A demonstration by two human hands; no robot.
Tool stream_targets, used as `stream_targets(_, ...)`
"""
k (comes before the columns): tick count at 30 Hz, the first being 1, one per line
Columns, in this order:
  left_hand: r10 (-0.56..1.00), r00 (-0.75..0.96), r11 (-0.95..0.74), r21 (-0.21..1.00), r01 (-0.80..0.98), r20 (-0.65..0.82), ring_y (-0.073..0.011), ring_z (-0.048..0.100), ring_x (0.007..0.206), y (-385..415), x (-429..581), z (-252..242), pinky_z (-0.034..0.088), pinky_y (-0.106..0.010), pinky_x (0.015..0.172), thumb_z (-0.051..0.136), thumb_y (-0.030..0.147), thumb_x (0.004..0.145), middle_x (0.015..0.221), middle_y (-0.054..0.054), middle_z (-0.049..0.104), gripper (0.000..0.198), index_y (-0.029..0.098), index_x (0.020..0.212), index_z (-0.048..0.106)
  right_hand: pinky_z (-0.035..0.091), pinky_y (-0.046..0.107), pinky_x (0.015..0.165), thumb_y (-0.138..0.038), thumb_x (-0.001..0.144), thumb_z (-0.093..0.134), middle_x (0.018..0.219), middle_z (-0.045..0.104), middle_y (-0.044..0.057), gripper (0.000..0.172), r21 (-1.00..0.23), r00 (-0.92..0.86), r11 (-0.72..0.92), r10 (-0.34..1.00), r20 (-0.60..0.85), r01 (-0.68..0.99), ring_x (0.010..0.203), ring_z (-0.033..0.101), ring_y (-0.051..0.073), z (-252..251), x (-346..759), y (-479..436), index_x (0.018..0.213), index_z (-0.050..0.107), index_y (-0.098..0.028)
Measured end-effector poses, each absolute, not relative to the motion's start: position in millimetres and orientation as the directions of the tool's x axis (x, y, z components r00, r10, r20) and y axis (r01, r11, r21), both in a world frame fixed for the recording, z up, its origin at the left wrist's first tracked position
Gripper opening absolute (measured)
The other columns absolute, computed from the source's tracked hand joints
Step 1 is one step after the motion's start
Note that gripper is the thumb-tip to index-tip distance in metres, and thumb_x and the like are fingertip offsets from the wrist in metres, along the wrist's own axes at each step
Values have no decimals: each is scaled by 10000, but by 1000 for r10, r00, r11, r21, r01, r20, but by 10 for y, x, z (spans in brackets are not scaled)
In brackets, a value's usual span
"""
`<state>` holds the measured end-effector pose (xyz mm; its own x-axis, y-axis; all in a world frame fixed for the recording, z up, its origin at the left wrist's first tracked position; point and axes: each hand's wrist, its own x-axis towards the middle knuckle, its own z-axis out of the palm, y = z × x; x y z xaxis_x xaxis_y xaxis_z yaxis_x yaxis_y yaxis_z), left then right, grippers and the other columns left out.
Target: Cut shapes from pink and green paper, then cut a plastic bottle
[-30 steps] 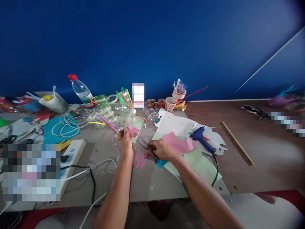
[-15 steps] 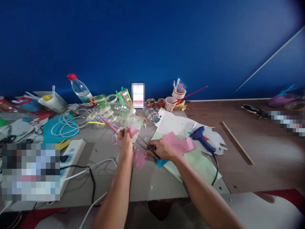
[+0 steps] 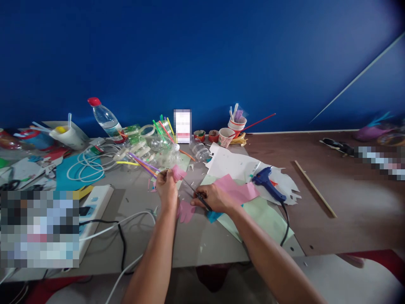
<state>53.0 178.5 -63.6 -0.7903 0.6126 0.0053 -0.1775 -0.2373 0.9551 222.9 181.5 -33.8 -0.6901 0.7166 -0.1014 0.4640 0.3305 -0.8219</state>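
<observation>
My left hand (image 3: 166,188) is closed, pinching a small piece of pink paper (image 3: 177,172) held up over the grey table (image 3: 196,240). My right hand (image 3: 215,198) grips a pair of black-handled scissors (image 3: 196,194), whose blades point up and left toward that pink piece. A pink paper scrap (image 3: 186,211) lies on the table between my wrists. Beside my right hand lie a larger pink sheet (image 3: 237,190) and a pale green sheet (image 3: 265,217).
A blue glue gun (image 3: 267,183) with a black cord lies to the right on white paper. Coloured straws (image 3: 144,162), cut plastic bottles, a water bottle (image 3: 106,118) and paper cups (image 3: 232,128) crowd the back. A white power strip (image 3: 95,207) and cables lie left. A wooden stick (image 3: 314,188) lies right.
Both hands stay almost in place. The pink piece in my left hand has turned slightly and the scissors have edged a little toward it.
</observation>
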Motion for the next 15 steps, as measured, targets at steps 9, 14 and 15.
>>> stream_targets(9, 614, -786, -165, 986, -39, 71, -71, 405, 445, 1728, 625, -502, 331, -198, 469, 638, 342, 732, 475, 56, 468, 226, 180, 634, 514, 320, 198, 496, -515, 759, 674, 575, 514, -25, 362, -834, -667, 313, 740, -86, 455, 557, 414, 95, -367, 2215, 1822, 778, 672, -154)
stream_targets(14, 627, -774, -138, 990, 3, 90, -73, 406, 447, 1713, 628, -485, 327, -193, 456, 628, 328, 742, 482, 51, 469, 217, 177, 635, 515, 298, 198, 486, -509, 780, 656, 572, 508, -28, 356, -814, -674, 336, 733, -91, 475, 553, 417, 92, -332, 2215, 1820, 761, 664, -154)
stream_targets(15, 627, -774, -141, 990, 3, 92, -72, 406, 448, 1717, 624, -495, 328, -193, 458, 624, 328, 743, 485, 50, 470, 216, 177, 635, 514, 291, 198, 482, -508, 783, 653, 564, 498, -30, 356, -810, -675, 339, 732, -92, 478, 549, 410, 91, -322, 2216, 1818, 750, 660, -154)
